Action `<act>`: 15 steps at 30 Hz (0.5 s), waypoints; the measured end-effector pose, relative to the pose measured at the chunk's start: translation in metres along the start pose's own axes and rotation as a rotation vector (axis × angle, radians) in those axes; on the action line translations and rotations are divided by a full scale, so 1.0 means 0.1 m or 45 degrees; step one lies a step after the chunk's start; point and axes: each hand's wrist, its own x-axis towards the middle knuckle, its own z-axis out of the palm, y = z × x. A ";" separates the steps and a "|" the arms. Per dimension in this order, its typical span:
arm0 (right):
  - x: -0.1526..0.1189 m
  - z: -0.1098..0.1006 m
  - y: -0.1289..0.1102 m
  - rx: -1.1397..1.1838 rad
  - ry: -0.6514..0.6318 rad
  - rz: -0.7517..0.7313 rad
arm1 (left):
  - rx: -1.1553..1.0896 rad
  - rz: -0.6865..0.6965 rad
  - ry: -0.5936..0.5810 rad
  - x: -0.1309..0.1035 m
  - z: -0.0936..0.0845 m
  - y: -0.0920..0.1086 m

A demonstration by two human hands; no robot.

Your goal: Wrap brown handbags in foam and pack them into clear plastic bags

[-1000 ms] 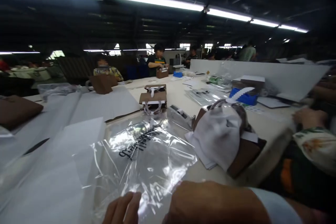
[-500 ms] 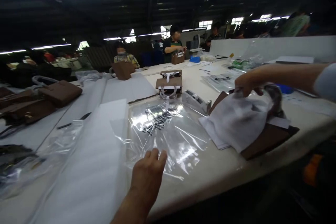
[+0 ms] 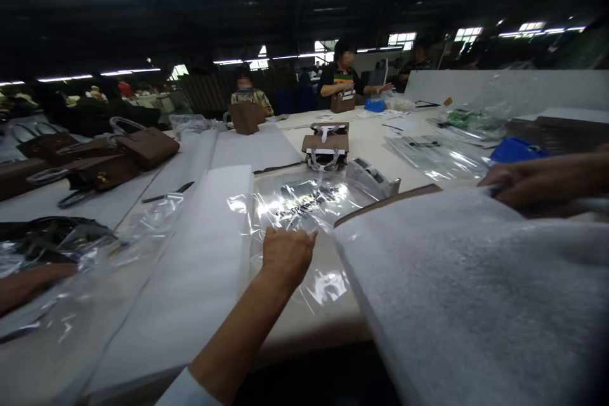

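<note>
Where pale table (image 3: 368,141) fronts dark room (image 3: 228,19), right grip (image 3: 537,185) clasps white wrapping (image 3: 476,292), left (image 3: 287,257) unclear

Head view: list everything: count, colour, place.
Printed plastic bag: one, clear, centre
White sheet: one, white, brown edge behind, right
Middle handbag: one or two, brown, behind printed plastic bag
More handbags: several, brown, left and far side
Tape dispenser: one, grey, right of middle handbag
Foam sheets: uncounted, white, left
Other plastic bags: uncounted, clear, left and right
Blue objects: two, right and far side
Panel: one, white, back right
Table: one, cream, beneath
Workers: two clearest, yellow and dark tops, far side
Other person's hand: one, left edge
Left hand: one, blue cuff, on printed plastic bag
Right hand: one, holding white sheet
</note>
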 end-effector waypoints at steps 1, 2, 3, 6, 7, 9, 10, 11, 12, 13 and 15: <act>-0.02 0.18 0.13 -0.180 -0.288 0.004 | -0.009 0.000 -0.003 0.02 0.00 0.00; -0.01 0.35 0.27 -0.286 -0.473 -0.025 | -0.018 0.002 -0.004 0.04 0.00 -0.01; 0.00 0.50 0.41 -0.344 -0.606 -0.064 | -0.025 0.004 -0.002 0.05 0.00 -0.01; 0.13 0.84 0.82 -0.255 -0.686 -0.133 | -0.030 0.011 0.012 0.05 0.00 -0.05; 0.17 0.89 0.94 -0.215 -0.691 -0.133 | -0.029 0.027 0.016 0.03 0.00 -0.08; 0.24 0.92 1.15 -0.134 -0.653 -0.128 | -0.032 0.101 0.013 -0.03 0.01 -0.12; 0.26 0.91 1.24 -0.092 -0.606 -0.116 | -0.040 0.164 0.003 -0.07 0.01 -0.14; 0.27 0.88 1.32 -0.045 -0.544 -0.102 | -0.050 0.238 -0.012 -0.11 0.01 -0.16; 0.28 0.85 1.39 0.005 -0.469 -0.091 | -0.061 0.314 -0.033 -0.15 0.01 -0.16; 0.28 0.82 1.45 0.062 -0.388 -0.082 | -0.071 0.384 -0.056 -0.19 0.02 -0.17; 0.28 0.78 1.54 0.177 -0.224 -0.065 | -0.102 0.489 -0.081 -0.26 0.04 -0.15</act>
